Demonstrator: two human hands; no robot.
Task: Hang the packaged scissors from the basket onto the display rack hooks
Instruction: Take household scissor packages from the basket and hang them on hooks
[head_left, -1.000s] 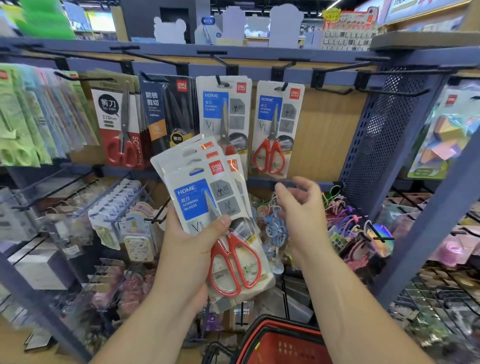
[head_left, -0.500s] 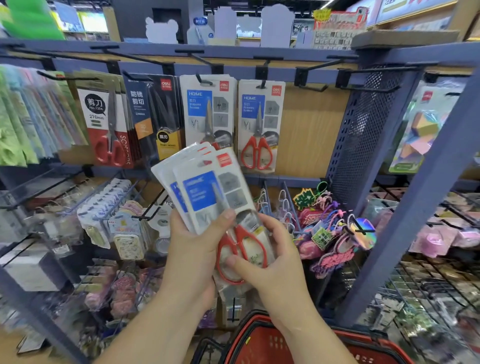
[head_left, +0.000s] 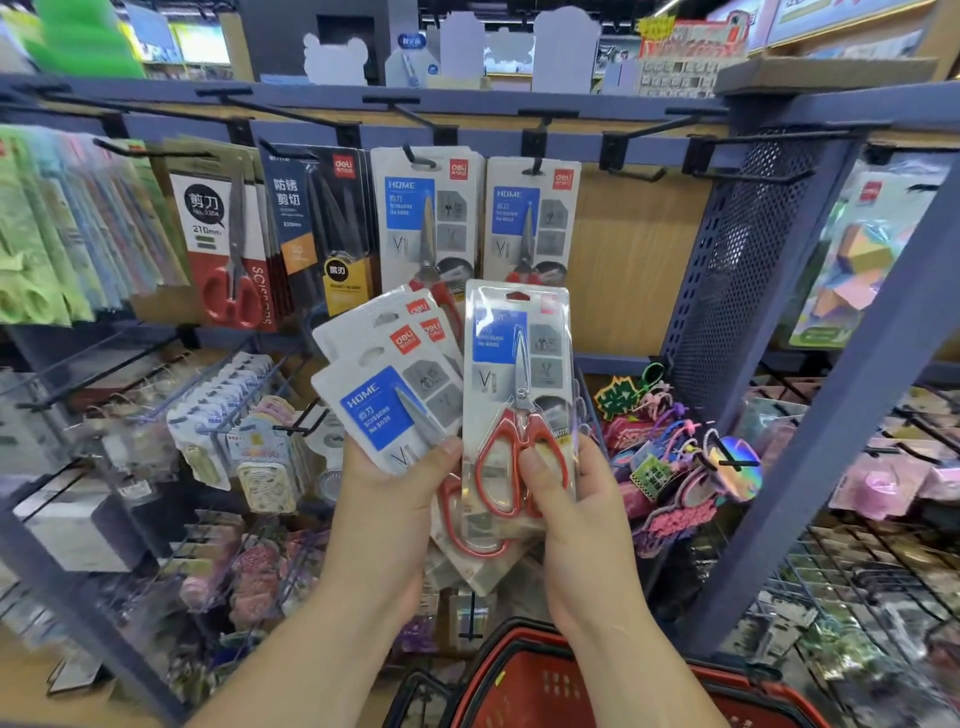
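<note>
Up above the red basket (head_left: 524, 675), the left hand (head_left: 395, 499) grips a fan of scissor packs (head_left: 384, 395); just right, the right hand (head_left: 576, 499) pinches one pack (head_left: 519, 374) upright (ready for hanging, I think); next its top hole must slide onto a hook (head_left: 535, 165).

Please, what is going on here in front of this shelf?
A person is stocking a shop display rack. The left hand holds a fanned stack of packaged scissors, and the right hand grips one red-handled scissors pack upright beside it, below the rack's hooks. Two matching packs hang on hooks above; the bare hook to their right carries nothing. A red basket sits below the hands.
</note>
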